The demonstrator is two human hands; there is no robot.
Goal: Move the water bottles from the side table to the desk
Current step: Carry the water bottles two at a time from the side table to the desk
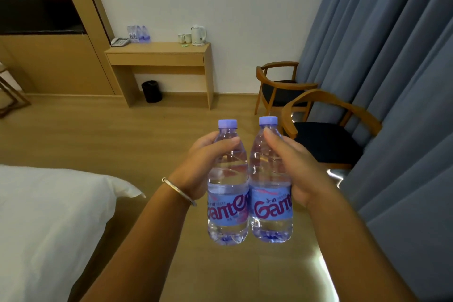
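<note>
Two water bottles are being held up side by side, well in front of the desk (159,50) against the far wall. The left bottle (228,193) is gripped by the left hand (208,162), fingers curled round its upper body; the right bottle (270,191) is wrapped the same way by the right hand (294,167), thumb laid up near the neck. Both are kept upright, just about touching. On the desk, more bottles (141,34) can be seen at its left end beside a phone (119,41), with a kettle (198,34) and cups (185,37) toward its right end.
</note>
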